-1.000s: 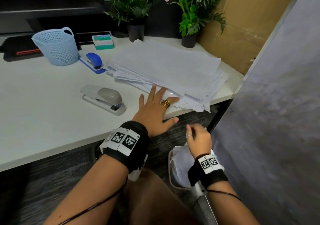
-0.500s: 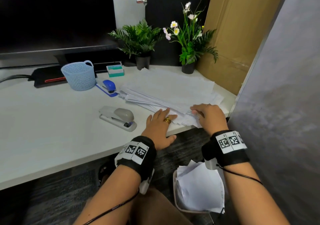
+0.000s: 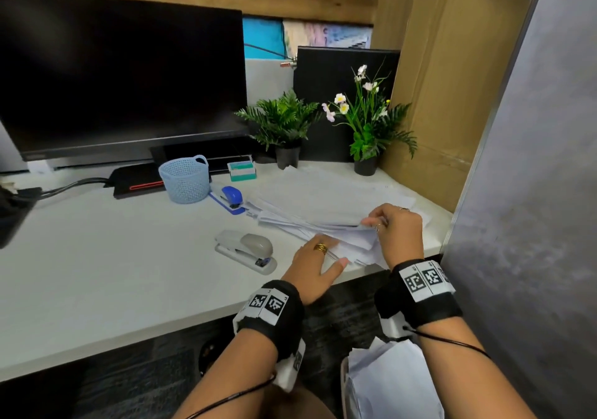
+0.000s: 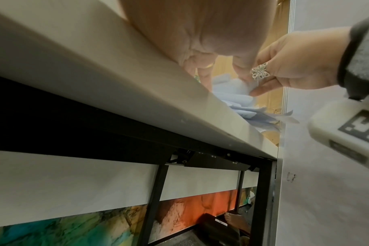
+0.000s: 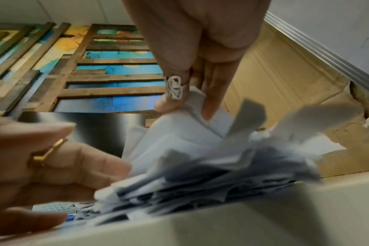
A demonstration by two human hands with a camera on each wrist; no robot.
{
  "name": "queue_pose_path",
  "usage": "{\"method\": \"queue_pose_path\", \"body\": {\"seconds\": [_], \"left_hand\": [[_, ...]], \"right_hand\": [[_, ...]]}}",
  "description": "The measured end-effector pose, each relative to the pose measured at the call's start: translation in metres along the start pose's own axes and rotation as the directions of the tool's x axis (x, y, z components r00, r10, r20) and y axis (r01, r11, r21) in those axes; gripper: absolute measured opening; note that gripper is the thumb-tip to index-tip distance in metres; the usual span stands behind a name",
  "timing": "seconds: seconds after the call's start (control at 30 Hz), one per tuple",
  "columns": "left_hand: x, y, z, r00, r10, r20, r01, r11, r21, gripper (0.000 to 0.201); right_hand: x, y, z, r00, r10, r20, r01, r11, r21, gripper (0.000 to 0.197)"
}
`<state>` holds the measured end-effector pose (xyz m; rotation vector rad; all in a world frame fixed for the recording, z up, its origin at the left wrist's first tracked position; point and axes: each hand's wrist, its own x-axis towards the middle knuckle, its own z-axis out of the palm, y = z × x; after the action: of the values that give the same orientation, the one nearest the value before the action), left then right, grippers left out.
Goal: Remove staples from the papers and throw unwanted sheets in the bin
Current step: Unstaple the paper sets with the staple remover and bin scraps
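Observation:
A loose pile of white papers (image 3: 326, 199) covers the right side of the white desk (image 3: 97, 273). My right hand (image 3: 374, 225) pinches the near corner of the top sheets (image 5: 192, 116) between thumb and fingers and lifts it a little. My left hand (image 3: 318, 258) lies flat with straight fingers on the pile's near edge, a gold ring (image 5: 46, 153) on one finger. Below the desk edge at the right stands a bin (image 3: 344, 383) holding discarded white sheets (image 3: 394, 383).
A grey stapler (image 3: 247, 250) lies left of my hands, a small blue stapler (image 3: 231, 197) and a blue mesh basket (image 3: 184, 179) farther back. A monitor (image 3: 122, 73), two potted plants (image 3: 284, 128) and a grey partition (image 3: 523, 192) at the right bound the desk.
My right hand came up from the bin to the pile and now pinches and lifts the corner of the top sheets. The left hand stayed flat on the papers.

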<state>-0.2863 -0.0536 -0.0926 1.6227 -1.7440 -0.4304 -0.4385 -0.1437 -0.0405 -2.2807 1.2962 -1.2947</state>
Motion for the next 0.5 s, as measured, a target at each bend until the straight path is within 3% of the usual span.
{"method": "queue_pose_path", "body": {"seconds": [0.13, 0.2, 0.4, 0.5], "left_hand": [[0.0, 0.004, -0.001, 0.997, -0.046, -0.067, 0.039, 0.993, -0.107, 0.036], [0.0, 0.003, -0.001, 0.992, -0.088, -0.087, 0.075, 0.986, -0.147, 0.029], [0.002, 0.001, 0.0, 0.992, -0.108, -0.073, 0.092, 0.977, -0.191, 0.043], [0.003, 0.007, -0.007, 0.983, -0.058, -0.172, 0.014, 0.969, -0.245, 0.04]], "right_hand": [[-0.003, 0.001, -0.008, 0.978, -0.06, 0.198, 0.073, 0.996, -0.057, 0.04], [-0.003, 0.003, -0.009, 0.974, -0.07, 0.215, 0.08, 0.996, -0.039, 0.045], [0.0, -0.013, -0.012, 0.979, -0.181, -0.095, 0.175, 0.982, -0.067, 0.009], [0.003, -0.032, -0.02, 0.946, -0.166, -0.28, 0.194, 0.978, 0.075, 0.013]]}}
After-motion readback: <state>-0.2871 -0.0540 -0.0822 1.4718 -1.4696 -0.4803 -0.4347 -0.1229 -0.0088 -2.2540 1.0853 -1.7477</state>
